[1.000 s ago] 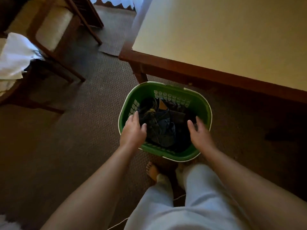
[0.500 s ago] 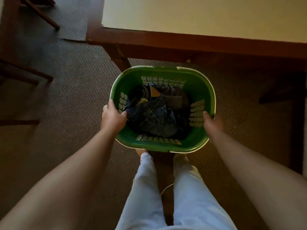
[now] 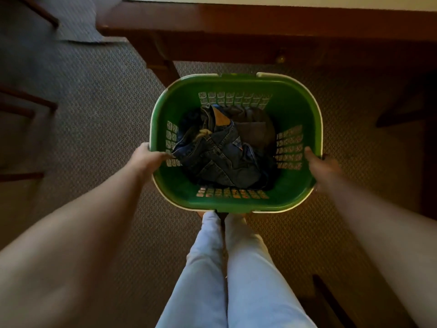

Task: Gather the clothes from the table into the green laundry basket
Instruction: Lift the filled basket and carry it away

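Note:
The green laundry basket [image 3: 236,84] is in front of my legs, above the carpet. Inside it lie crumpled dark blue jeans [image 3: 220,157] and a dark brown garment [image 3: 253,129] behind them. My left hand [image 3: 147,158] grips the basket's left rim, thumb inside the wall. My right hand [image 3: 322,165] grips the right rim from outside, fingers curled under the edge. The basket hides my feet.
The wooden table [image 3: 260,22] with a pale top runs across the top of the view, one leg [image 3: 163,65] just left of the basket. Chair legs [image 3: 26,107] stand at the left. Another wooden piece [image 3: 328,301] is at the bottom right. Patterned carpet covers the floor.
Both hands went from over the clothes to the basket's side rims. The basket now appears larger and closer to me, and the view has tilted down away from the tabletop.

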`<state>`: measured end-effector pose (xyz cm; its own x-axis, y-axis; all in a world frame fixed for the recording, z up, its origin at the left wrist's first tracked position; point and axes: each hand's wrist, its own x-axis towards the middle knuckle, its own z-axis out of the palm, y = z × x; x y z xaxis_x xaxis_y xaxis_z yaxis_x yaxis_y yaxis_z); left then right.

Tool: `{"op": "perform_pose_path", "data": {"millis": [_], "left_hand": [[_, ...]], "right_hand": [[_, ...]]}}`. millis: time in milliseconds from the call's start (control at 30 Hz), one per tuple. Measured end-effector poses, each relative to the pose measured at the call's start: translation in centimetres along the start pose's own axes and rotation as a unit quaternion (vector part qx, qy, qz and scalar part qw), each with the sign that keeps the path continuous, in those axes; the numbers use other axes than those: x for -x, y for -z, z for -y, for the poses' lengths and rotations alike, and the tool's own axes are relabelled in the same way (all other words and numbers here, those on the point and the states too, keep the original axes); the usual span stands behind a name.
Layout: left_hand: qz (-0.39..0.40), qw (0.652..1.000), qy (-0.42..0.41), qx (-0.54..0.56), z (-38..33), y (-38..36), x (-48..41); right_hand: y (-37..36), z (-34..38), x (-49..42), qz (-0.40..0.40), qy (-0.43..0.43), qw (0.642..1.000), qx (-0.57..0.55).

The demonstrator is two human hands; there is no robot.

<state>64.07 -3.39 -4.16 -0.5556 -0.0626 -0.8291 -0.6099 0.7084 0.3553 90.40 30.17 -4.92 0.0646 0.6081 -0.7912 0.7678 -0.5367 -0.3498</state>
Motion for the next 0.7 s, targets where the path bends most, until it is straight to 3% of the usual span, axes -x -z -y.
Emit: {"op": "perform_pose_path", "data": {"millis": [200, 467, 700], "left_hand": [[-0.034, 0.997, 0.019, 0.061, 0.0, 3.7, 5.7], [-0.106, 0.991, 0.001, -0.076, 6.5, 8.1, 13.5], [-0.119, 0.975, -0.038, -0.185, 12.1, 13.7, 14.3]], "right_hand": [[3.5, 1.4, 5.5, -0.025, 0.038, 0.997, 0.062], [4.2, -1.5, 13.5, -0.014, 0.072, 0.990, 0.121], [0.4, -3.6, 19.4, -0.012, 0.109, 0.971, 0.214]]}}
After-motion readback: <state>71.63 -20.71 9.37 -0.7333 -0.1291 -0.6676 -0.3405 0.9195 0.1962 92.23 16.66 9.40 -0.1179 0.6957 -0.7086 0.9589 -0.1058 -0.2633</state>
